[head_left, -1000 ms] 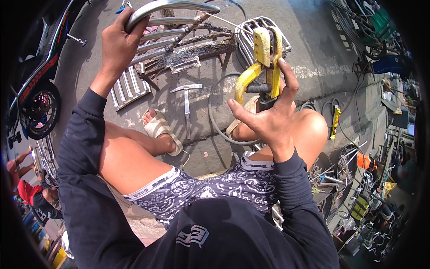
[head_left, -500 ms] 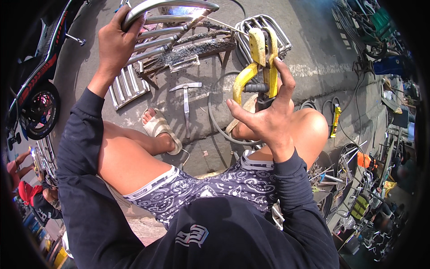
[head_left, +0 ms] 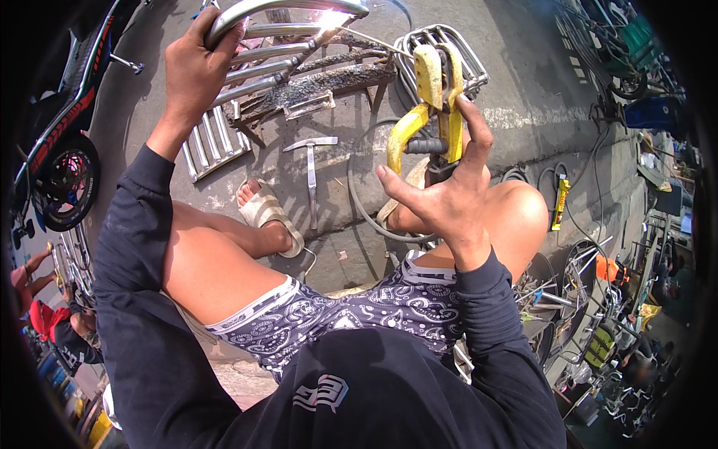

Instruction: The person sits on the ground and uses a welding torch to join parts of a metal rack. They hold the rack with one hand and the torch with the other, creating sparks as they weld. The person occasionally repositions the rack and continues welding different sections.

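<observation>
My left hand [head_left: 193, 78] is closed around the bent outer tube of a shiny metal tube frame [head_left: 258, 78], whose parallel bars rest over a rough, spatter-crusted stand [head_left: 329, 81]. In my right hand [head_left: 456, 198] is a yellow welding electrode holder [head_left: 428, 78], its lever side toward my thumb. A thin welding rod [head_left: 374, 41] runs from the holder's jaws leftward to the frame's far right end. Where its tip meets the tube, a bright white arc [head_left: 331, 20] glows and hides the joint. Part of my right fingers is behind the holder.
A chipping hammer [head_left: 311, 165] lies on the pavement between my sandalled feet. Other barred metal frames [head_left: 449, 56] lie beyond and left of it. Cables [head_left: 355, 179] loop near my right foot. Scrap-filled containers [head_left: 553, 299] stand right; a motorcycle [head_left: 67, 179] and people [head_left: 63, 329] are left.
The arc at the rod tip has grown much brighter, and the glow behind the top tube has faded. Both hands stay nearly in place; the holder has shifted very slightly left.
</observation>
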`<state>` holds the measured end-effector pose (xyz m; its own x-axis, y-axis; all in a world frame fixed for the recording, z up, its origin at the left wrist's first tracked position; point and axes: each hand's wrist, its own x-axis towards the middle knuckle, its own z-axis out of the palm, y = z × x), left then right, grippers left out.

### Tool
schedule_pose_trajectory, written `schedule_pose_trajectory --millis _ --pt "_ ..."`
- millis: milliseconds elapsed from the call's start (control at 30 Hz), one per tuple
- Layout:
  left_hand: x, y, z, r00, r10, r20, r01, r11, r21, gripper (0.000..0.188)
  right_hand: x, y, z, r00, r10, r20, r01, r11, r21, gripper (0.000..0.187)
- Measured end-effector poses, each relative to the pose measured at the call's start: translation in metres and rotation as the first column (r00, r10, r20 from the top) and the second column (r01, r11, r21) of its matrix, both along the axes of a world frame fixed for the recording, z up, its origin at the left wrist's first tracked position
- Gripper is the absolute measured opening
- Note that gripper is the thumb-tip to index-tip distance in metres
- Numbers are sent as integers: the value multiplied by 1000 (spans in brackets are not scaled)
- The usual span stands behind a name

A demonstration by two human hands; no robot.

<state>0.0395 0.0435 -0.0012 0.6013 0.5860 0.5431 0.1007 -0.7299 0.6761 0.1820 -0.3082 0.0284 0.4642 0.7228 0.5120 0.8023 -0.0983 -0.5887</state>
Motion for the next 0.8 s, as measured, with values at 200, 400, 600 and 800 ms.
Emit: schedule_pose_trajectory --millis 200,400,600,800 --pt "-1 2 3 998 16 -55 -15 1000 10 26 1 -1 -2 999 -29 -15 29 1000 9 115" --pt "0 12 2 1000 19 -9 -19 999 -48 29 -1 1 0 1000 -17 11 17 999 27 115" --pt "-1 19 -2 999 31 -8 -32 999 -40 29 -1 3 1 1000 -5 -21 5 1000 15 115" --pt "0 23 -3 999 28 -16 -28 999 -31 28 -2 6 1 1000 -17 -26 18 1000 15 115"
